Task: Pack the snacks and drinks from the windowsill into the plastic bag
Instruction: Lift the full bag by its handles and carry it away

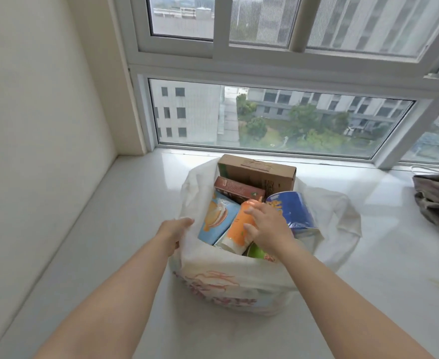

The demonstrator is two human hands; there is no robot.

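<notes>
The left hand pinches the plastic bag rim; the right hand fingers curl around the orange bottle inside the bag.

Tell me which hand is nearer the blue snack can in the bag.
Right. The right hand grips the orange bottle just beside the blue snack can; the left hand holds the plastic bag rim on the far side.

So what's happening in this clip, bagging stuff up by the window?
A person is packing a white plastic bag that stands on the windowsill. The left hand holds the bag's rim open, while the right hand grips an orange bottle inside it. Already in the bag are a cardboard box, a brown box, a light blue packet and a blue can. A grey cloth lies off to the right.
</notes>
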